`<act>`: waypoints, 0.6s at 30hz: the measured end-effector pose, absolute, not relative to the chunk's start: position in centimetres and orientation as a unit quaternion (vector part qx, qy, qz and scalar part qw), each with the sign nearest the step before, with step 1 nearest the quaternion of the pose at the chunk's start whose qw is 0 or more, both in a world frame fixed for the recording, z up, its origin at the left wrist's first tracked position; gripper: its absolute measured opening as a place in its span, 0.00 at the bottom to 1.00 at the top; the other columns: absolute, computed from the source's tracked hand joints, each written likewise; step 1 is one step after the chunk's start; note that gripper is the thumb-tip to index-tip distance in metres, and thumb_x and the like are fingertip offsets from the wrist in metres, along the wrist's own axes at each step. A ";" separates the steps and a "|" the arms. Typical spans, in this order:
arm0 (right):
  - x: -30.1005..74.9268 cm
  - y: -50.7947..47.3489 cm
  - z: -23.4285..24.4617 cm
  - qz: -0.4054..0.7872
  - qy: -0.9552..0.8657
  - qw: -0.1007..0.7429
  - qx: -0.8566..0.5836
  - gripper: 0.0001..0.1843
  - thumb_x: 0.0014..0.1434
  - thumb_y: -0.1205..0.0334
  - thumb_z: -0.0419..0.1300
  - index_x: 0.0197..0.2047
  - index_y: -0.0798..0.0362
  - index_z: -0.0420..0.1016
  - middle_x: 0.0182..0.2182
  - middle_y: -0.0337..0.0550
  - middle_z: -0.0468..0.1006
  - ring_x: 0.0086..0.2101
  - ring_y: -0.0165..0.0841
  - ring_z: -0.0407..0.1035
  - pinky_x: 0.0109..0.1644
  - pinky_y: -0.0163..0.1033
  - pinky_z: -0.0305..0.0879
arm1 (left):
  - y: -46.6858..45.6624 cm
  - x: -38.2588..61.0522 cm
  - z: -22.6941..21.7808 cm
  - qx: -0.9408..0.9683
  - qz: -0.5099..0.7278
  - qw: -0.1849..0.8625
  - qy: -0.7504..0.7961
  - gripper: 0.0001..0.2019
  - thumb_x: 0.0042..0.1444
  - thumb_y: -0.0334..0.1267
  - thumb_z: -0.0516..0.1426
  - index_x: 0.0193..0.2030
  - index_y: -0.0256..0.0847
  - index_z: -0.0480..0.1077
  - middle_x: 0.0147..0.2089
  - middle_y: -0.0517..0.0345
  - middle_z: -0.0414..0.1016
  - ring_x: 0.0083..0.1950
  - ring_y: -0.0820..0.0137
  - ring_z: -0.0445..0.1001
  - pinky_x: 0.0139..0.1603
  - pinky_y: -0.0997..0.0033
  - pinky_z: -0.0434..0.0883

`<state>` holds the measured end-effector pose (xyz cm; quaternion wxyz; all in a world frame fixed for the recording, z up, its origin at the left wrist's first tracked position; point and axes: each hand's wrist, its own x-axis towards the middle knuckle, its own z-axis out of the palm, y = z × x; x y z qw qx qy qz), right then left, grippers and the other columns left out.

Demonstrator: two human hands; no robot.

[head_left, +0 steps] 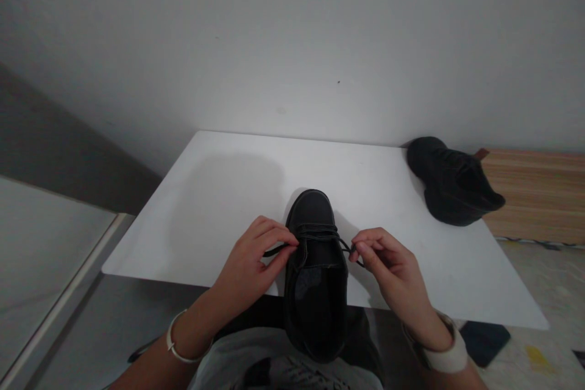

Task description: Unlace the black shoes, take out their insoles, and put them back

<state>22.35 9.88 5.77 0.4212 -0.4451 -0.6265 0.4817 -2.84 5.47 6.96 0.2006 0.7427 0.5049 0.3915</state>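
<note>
A black lace-up shoe (315, 210) lies in front of me with its toe pointing away and its heel past the table's near edge. At its left side, my left hand (256, 256) pinches a black shoelace (274, 250) close to the eyelets. My right hand (388, 262), just off the shoe's right side, pinches the lace where it comes out on that side. Rows of lace cross the front of the shoe. The opening faces up toward me.
A second black shoe (450, 186) rests at the right end of the white table (228, 195). Behind the table rises a pale wall (292, 61). A wooden board (534, 195) is at the far right, and a white panel (50, 268) stands at the left.
</note>
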 end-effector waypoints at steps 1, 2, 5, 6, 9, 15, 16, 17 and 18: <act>22.2 9.7 5.6 0.482 -0.627 0.420 -0.446 0.14 0.65 0.48 0.63 0.37 0.51 0.77 0.26 0.41 0.78 0.28 0.32 0.73 0.33 0.35 0.70 | 5.4 -2.8 7.0 0.742 0.390 0.203 0.505 0.06 0.64 0.27 0.57 0.43 0.42 0.73 0.40 0.55 0.78 0.45 0.66 0.73 0.46 0.66 0.72; 22.0 9.6 5.4 0.481 -0.627 0.419 -0.448 0.14 0.65 0.48 0.63 0.38 0.51 0.77 0.26 0.41 0.78 0.28 0.32 0.73 0.31 0.35 0.69 | 5.4 -2.8 7.1 0.743 0.389 0.205 0.505 0.07 0.65 0.27 0.57 0.43 0.42 0.73 0.41 0.55 0.78 0.45 0.66 0.73 0.47 0.66 0.71; 21.9 9.1 4.9 0.477 -0.629 0.413 -0.455 0.13 0.65 0.50 0.63 0.39 0.51 0.77 0.26 0.39 0.76 0.23 0.29 0.68 0.25 0.33 0.64 | 5.3 -2.8 7.3 0.746 0.385 0.212 0.501 0.09 0.65 0.25 0.55 0.44 0.42 0.74 0.42 0.55 0.78 0.47 0.66 0.73 0.49 0.65 0.71; 22.0 9.1 4.8 0.476 -0.630 0.411 -0.456 0.12 0.65 0.51 0.63 0.39 0.51 0.77 0.26 0.39 0.75 0.22 0.28 0.66 0.24 0.33 0.63 | 5.2 -2.8 7.4 0.746 0.385 0.212 0.500 0.10 0.64 0.24 0.55 0.44 0.41 0.74 0.43 0.54 0.78 0.47 0.66 0.73 0.50 0.65 0.71; 22.1 9.1 4.8 0.465 -0.644 0.410 -0.448 0.09 0.65 0.54 0.64 0.39 0.50 0.78 0.30 0.41 0.77 0.27 0.31 0.70 0.29 0.35 0.67 | 5.2 -2.9 7.3 0.746 0.388 0.208 0.499 0.13 0.63 0.22 0.54 0.45 0.41 0.75 0.43 0.54 0.78 0.48 0.66 0.72 0.49 0.66 0.71; 21.7 9.3 5.5 0.348 -0.714 0.434 -0.425 0.05 0.66 0.59 0.62 0.38 0.48 0.78 0.37 0.46 0.78 0.41 0.38 0.72 0.44 0.43 0.69 | 5.3 -2.8 7.1 0.745 0.381 0.181 0.518 0.10 0.63 0.23 0.56 0.42 0.42 0.75 0.37 0.57 0.78 0.43 0.66 0.73 0.44 0.67 0.72; 21.7 9.3 5.6 0.339 -0.719 0.433 -0.425 0.05 0.66 0.60 0.62 0.38 0.48 0.78 0.37 0.46 0.78 0.40 0.39 0.72 0.44 0.43 0.69 | 5.2 -2.8 7.2 0.743 0.378 0.181 0.522 0.10 0.63 0.24 0.56 0.43 0.42 0.75 0.37 0.57 0.78 0.42 0.67 0.74 0.43 0.67 0.72; 21.7 9.2 5.8 0.335 -0.724 0.427 -0.425 0.05 0.66 0.60 0.62 0.38 0.48 0.78 0.36 0.45 0.78 0.40 0.38 0.73 0.43 0.42 0.69 | 5.2 -2.7 7.3 0.743 0.374 0.183 0.524 0.10 0.63 0.24 0.56 0.43 0.42 0.75 0.37 0.57 0.78 0.41 0.67 0.75 0.42 0.68 0.72; 21.7 9.0 5.9 0.334 -0.730 0.418 -0.426 0.05 0.67 0.60 0.61 0.38 0.48 0.78 0.36 0.45 0.78 0.39 0.38 0.73 0.42 0.42 0.70 | 5.1 -2.6 7.4 0.742 0.371 0.188 0.525 0.10 0.63 0.24 0.56 0.43 0.42 0.75 0.38 0.57 0.78 0.40 0.68 0.75 0.42 0.69 0.73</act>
